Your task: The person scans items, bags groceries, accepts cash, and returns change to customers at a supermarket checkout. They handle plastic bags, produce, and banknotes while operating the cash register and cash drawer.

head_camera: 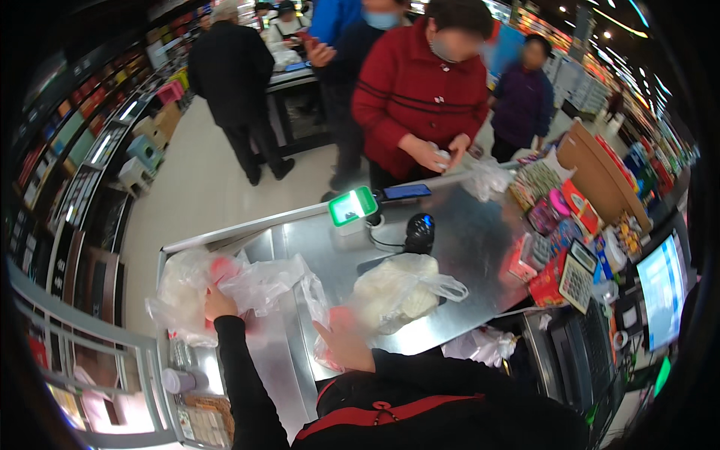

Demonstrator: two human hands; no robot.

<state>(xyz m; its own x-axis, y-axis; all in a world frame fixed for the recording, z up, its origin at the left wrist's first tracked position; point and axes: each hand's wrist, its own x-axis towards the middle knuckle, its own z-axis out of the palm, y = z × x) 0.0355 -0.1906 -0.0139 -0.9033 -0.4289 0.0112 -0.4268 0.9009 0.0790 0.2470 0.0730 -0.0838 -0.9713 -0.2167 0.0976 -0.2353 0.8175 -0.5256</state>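
Note:
My left hand (219,305) is at the left end of the metal checkout counter (467,225), its fingers closed on a thin clear plastic bag (270,281) with red print. My right hand (347,343) is nearer the counter's middle, against another part of thin plastic with red print; blur hides whether its fingers grip it. Just beyond the right hand lies a tied plastic bag with pale contents (396,287). Behind that bag stands a black barcode scanner (420,233), with a green-and-white payment device (353,209) at the counter's far edge.
A person in a red jacket (422,95) stands across the counter, both hands on a small item. To the right are packaged goods (548,211), a calculator (576,275), a keyboard (599,337) and a monitor (664,292). A metal rail (101,337) and a lidded jar (179,381) are at left.

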